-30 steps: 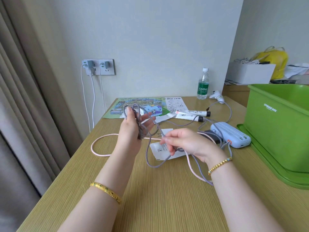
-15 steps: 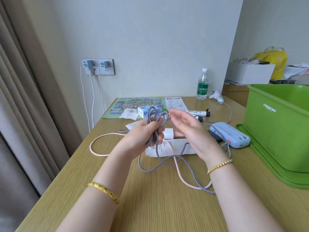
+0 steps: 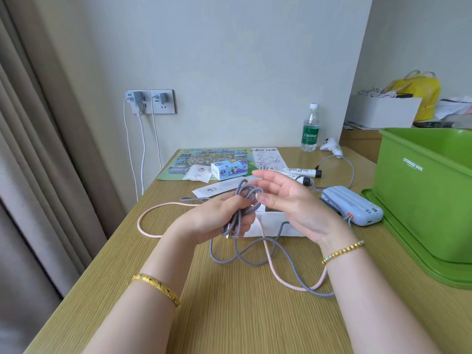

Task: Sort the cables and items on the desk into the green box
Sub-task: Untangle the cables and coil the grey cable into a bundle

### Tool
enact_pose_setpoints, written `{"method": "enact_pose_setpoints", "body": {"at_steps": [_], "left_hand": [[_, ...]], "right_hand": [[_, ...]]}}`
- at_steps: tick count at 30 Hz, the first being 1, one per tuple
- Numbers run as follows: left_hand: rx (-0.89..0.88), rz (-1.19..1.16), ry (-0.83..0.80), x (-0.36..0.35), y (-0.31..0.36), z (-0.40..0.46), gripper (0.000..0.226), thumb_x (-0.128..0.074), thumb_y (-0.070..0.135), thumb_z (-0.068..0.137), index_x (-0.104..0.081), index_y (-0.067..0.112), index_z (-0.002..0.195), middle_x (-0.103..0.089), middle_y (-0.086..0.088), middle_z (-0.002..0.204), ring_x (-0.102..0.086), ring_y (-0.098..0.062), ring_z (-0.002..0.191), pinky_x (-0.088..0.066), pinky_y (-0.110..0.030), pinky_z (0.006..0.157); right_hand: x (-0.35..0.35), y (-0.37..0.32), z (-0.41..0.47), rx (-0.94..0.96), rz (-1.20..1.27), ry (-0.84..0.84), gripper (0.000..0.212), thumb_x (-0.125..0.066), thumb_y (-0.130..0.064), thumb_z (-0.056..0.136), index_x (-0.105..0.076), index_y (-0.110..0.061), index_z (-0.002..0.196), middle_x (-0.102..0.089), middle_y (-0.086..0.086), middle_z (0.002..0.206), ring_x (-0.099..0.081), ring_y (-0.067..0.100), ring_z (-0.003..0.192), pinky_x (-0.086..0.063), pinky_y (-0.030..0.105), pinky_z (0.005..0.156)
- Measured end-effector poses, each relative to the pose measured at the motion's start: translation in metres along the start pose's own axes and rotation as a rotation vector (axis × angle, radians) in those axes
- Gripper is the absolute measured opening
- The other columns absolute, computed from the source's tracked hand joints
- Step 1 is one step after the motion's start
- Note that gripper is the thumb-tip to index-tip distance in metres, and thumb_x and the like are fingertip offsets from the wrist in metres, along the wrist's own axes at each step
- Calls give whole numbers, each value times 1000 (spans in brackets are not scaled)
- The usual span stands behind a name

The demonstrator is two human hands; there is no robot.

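My left hand (image 3: 217,218) grips a bundle of grey braided cable (image 3: 245,198) above the desk middle; loose loops of it hang down and lie on the wood. My right hand (image 3: 288,200) is beside the bundle with fingers straight, its thumb touching the top loops. A pink cable (image 3: 270,261) lies on the desk under my hands. The green storage box (image 3: 419,192) stands at the right on its green lid (image 3: 408,249). A light blue power bank (image 3: 355,208) lies next to the lid.
At the back of the desk lie a map sheet (image 3: 189,159), a small tissue pack (image 3: 228,169), white packets, two white tubes (image 3: 304,172), a water bottle (image 3: 310,131) and a white controller (image 3: 332,148). Chargers hang from the wall socket (image 3: 150,100).
My right hand let go of the cable low on the desk, rose and opened beside the bundle. My left hand lowered slightly with more loops gathered in it.
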State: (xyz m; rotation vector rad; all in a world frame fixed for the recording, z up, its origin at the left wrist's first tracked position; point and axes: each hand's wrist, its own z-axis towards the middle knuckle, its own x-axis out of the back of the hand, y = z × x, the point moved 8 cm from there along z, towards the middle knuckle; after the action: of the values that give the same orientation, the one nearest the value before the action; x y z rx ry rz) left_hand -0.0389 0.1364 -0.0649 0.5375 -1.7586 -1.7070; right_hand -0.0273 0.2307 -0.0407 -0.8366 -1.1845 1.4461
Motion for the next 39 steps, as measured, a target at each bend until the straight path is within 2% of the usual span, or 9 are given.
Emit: {"method": "enact_pose_setpoints", "body": {"at_steps": [4, 7, 10, 14, 18, 22, 31, 35, 39], "left_hand": [[0, 33, -10, -1, 2, -2, 34, -26, 12, 99, -37, 15, 67, -40, 7, 52, -37, -11, 47, -37, -22, 50], [24, 130, -27, -4, -1, -4, 37, -28, 12, 99, -40, 13, 64, -47, 8, 51, -43, -11, 47, -35, -25, 52], [62, 139, -27, -5, -4, -3, 30, -30, 9, 97, -41, 11, 70, -50, 8, 53, -45, -11, 48, -33, -31, 54], [92, 113, 36, 2, -6, -3, 19, -34, 8, 96, -39, 13, 78, -47, 9, 52, -44, -11, 47, -29, -31, 55], [91, 164, 56, 4, -6, -2, 8, -35, 7, 94, -42, 9, 96, -52, 6, 54, -48, -11, 48, -33, -27, 53], [72, 235, 39, 3, -3, -3, 7, -38, 12, 92, -44, 9, 95, -54, 7, 56, -49, -15, 49, -35, -19, 46], [110, 275, 92, 9, -12, 0, 14, -39, 12, 95, -47, 6, 105, -55, 5, 64, -49, -14, 57, -37, -25, 56], [75, 225, 42, 1, -9, 2, 14, -37, 12, 97, -50, 14, 91, -52, 10, 60, -49, -10, 56, -44, -22, 55], [69, 233, 110, 5, -8, 3, 23, -37, 12, 96, -49, 17, 77, -49, 10, 61, -47, -13, 58, -43, -28, 59]], "right_hand": [[6, 1, -1, -22, -78, 74, 51, -69, -21, 76, -51, -24, 123, -53, -4, 117, -51, 10, 108, -44, 24, 87], [-4, 2, -2, -41, -68, -24, 46, -59, -1, 84, -49, -19, 125, -56, -1, 124, -50, 9, 118, -44, 27, 96], [-10, 0, -3, -36, -137, -49, 45, -46, 10, 83, -51, -16, 119, -59, 2, 115, -52, 12, 112, -44, 29, 95], [-8, -1, 1, -7, -419, 18, 31, -49, 2, 86, -55, -20, 107, -58, -3, 100, -53, 12, 98, -43, 24, 89], [-7, 0, 3, 2, -453, 64, 13, -60, -17, 88, -57, -21, 100, -57, -6, 88, -53, 9, 81, -44, 26, 81], [-11, 7, 0, -68, -542, -34, 26, -52, -11, 88, -50, -25, 110, -58, -4, 103, -56, 17, 102, -44, 36, 96], [-8, -3, 1, 29, -751, 121, 13, -52, -16, 89, -52, -26, 98, -55, -11, 90, -51, 7, 76, -42, 23, 70], [-2, -12, 0, 87, -817, 253, 13, -53, -14, 85, -59, -21, 94, -59, -7, 84, -52, 13, 81, -37, 25, 75], [-8, -17, 1, 191, -883, 292, 20, -47, -7, 88, -62, -11, 101, -55, 0, 101, -49, 15, 96, -34, 20, 77]]}}
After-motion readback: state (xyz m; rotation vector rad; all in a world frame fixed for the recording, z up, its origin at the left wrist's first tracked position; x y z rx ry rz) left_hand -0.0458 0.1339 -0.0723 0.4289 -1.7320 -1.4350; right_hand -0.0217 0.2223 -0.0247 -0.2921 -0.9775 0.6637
